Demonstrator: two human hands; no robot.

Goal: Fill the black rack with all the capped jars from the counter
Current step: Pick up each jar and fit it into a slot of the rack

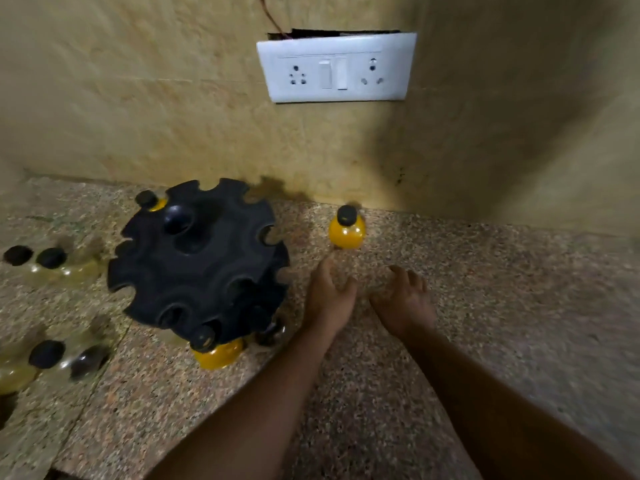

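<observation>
Both hands empty with fingers loosely spread over the counter (398,393), left hand (329,299) beside the black rack (197,261), right hand (405,303) near it, yellow capped jar (347,228) upright by the counter's back edge, pale capped jars (52,268) along the left edge.

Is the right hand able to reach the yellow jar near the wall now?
Probably yes. The right hand is open and empty, and only bare counter lies between it and the yellow jar.
</observation>
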